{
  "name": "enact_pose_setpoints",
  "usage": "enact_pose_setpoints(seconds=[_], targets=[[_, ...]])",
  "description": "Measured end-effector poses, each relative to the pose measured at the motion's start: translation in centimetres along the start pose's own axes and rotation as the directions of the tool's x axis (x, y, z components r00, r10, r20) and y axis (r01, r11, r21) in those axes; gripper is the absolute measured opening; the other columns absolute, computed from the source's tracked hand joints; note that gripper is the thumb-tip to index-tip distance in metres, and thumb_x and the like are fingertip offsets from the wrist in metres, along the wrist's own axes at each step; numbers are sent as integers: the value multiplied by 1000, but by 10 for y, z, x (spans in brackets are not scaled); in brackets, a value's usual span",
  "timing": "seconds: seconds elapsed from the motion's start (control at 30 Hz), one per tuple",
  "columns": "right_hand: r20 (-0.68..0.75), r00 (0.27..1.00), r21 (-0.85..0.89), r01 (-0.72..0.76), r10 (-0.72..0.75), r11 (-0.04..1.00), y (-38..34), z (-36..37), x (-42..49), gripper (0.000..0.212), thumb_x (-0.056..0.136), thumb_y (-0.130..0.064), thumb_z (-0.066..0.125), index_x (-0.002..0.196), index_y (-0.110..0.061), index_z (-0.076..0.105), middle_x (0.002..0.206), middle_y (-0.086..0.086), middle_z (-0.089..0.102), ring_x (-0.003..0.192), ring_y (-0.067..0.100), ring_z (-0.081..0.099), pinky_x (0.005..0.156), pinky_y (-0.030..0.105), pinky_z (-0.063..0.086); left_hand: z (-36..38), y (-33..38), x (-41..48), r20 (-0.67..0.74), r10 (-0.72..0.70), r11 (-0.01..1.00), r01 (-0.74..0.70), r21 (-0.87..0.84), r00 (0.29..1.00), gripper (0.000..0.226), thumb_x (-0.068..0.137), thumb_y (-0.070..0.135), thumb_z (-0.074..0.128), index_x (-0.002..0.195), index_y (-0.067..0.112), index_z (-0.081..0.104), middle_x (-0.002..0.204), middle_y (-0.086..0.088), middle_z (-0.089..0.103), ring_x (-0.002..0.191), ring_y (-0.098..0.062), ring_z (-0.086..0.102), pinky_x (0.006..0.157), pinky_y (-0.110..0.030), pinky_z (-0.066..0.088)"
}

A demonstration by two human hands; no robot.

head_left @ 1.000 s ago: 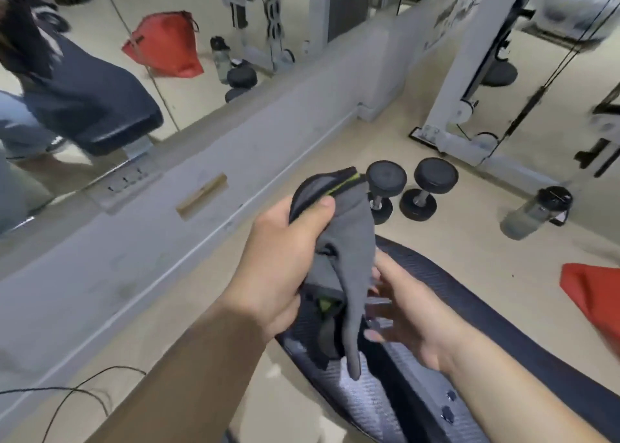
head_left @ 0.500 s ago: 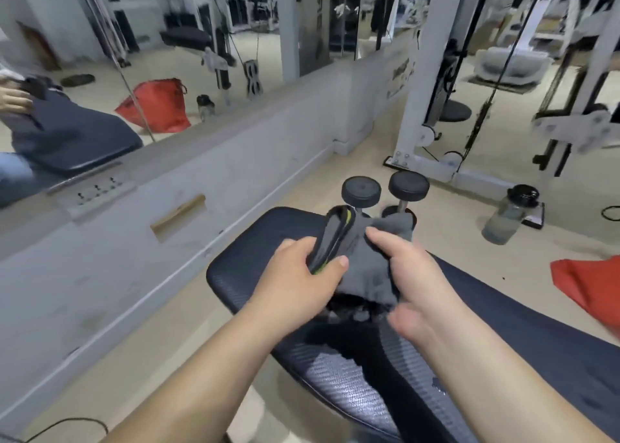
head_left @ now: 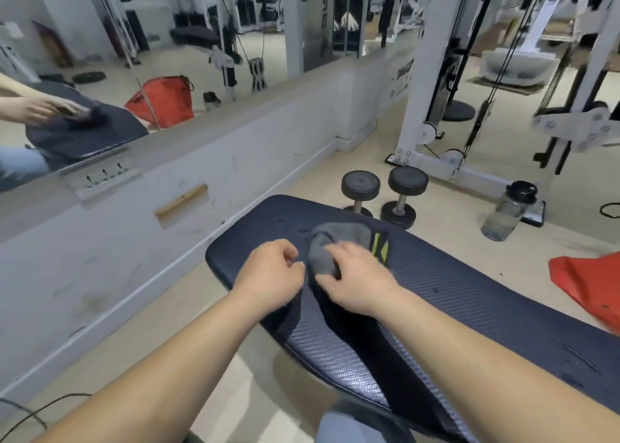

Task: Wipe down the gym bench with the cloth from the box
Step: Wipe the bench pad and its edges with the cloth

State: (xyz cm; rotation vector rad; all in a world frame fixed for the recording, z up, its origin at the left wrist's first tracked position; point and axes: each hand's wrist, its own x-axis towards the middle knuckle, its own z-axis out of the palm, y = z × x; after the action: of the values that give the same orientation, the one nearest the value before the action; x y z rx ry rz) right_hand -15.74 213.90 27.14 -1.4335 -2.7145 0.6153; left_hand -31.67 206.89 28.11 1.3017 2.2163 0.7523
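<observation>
A grey cloth (head_left: 339, 239) with a yellow-green label lies bunched on the dark textured gym bench (head_left: 469, 308), near the bench's far end. My right hand (head_left: 355, 281) presses down on the cloth, fingers curled over its near edge. Just left of the cloth, my left hand (head_left: 271, 278) hovers over the pad with its fingers loosely curled and nothing in them. No box is in view.
Two black dumbbells (head_left: 382, 194) stand on the floor beyond the bench. A clear water bottle (head_left: 506, 211) stands to their right, a red bag (head_left: 590, 281) at the right edge. A mirrored wall (head_left: 167, 56) runs along the left; a white cable machine (head_left: 432, 90) stands behind.
Both hands have brought the cloth down from the air onto the bench. My left hand has let go of it; my right hand now holds it flat on the pad.
</observation>
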Motion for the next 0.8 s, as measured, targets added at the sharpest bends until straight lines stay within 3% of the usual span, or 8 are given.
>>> enact_pose_setpoints(seconds=[0.03,0.07,0.17,0.33,0.43,0.6,0.67,0.8], targets=[[173,985,-47,-13,21,999,5,13,4,71,96,-64,46,160,-38,29,173,-5,14,159,37,4,128,53,8,-5,-9,4,-16,4,999,-3,37,1000,11,88,30,65,98,29,68,96,11,68,96,-16,66,89,-31,52],[252,967,-51,-24,36,998,7,21,7,72,97,-69,39,162,-43,23,174,-8,3,160,34,-8,128,53,-3,-10,-19,10,-27,6,997,-4,82,1000,10,87,28,64,96,30,67,100,9,66,99,-18,65,88,-30,50],[190,981,9,-42,40,999,8,27,21,56,105,-62,21,159,-49,26,174,-11,2,161,27,-9,127,52,-8,-25,-47,34,-26,-32,964,37,264,999,24,87,27,55,108,28,66,117,1,57,113,-25,57,92,-36,50],[151,988,-95,-5,19,995,-1,31,73,56,105,-62,22,159,-51,21,174,-12,0,161,26,-5,127,52,-4,-34,-78,69,67,-145,833,86,546,987,25,87,32,48,109,20,51,132,-7,46,130,-32,41,95,-45,44],[102,993,-94,-48,58,994,-9,33,119,56,103,-66,23,158,-54,23,174,-14,0,161,24,-3,127,51,-4,-36,-102,84,96,-111,865,49,500,989,31,92,43,48,111,21,58,123,-5,52,128,-32,41,99,-42,46],[-11,994,-90,-106,105,990,-39,47,179,56,102,-66,22,155,-52,32,174,-11,8,159,30,5,126,55,1,-42,-124,96,72,-6,902,-26,431,997,20,90,44,52,79,27,51,98,3,46,113,-27,52,81,-34,46],[-42,995,-114,-92,87,989,-50,53,176,56,102,-63,22,155,-48,32,174,-10,11,158,32,9,126,55,3,-44,-128,99,79,11,909,-43,415,997,18,91,40,53,79,26,54,101,5,48,112,-24,55,75,-31,43],[23,987,-204,158,-157,966,-66,61,113,56,101,-64,28,154,-50,35,172,-11,22,155,29,21,123,51,15,-50,-137,104,45,34,941,-47,335,998,27,87,41,63,109,28,73,130,11,55,122,-21,57,91,-33,51]])
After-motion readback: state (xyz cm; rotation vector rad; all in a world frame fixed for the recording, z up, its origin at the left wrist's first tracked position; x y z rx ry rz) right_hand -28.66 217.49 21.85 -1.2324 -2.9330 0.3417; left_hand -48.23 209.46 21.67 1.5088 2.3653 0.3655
